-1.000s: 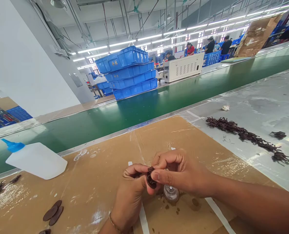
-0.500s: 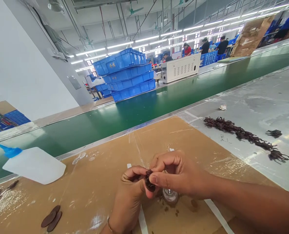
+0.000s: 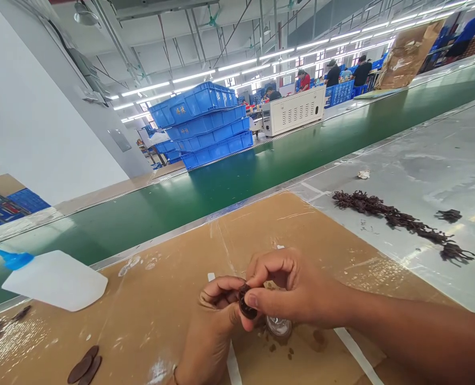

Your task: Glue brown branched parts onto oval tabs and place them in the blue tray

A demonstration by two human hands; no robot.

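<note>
While pinched between left hand (image 3: 215, 321) and right hand (image 3: 297, 291), both closed on it, a small dark piece (image 3: 245, 303) is held above the cardboard-covered desk (image 3: 173, 299), near its front edge.

**What I can't make out from the head camera**

My left hand (image 3: 211, 326) and right hand (image 3: 289, 291) pinch a small dark piece (image 3: 246, 302), but my fingers cover most of it, so I can't tell its shape. A small clear object (image 3: 279, 325) sits half hidden under my right hand. My left wrist runs off the bottom edge. The dark discs (image 3: 82, 366) are clipped there too. The people (image 3: 333, 72) far back are too small to read.
</note>
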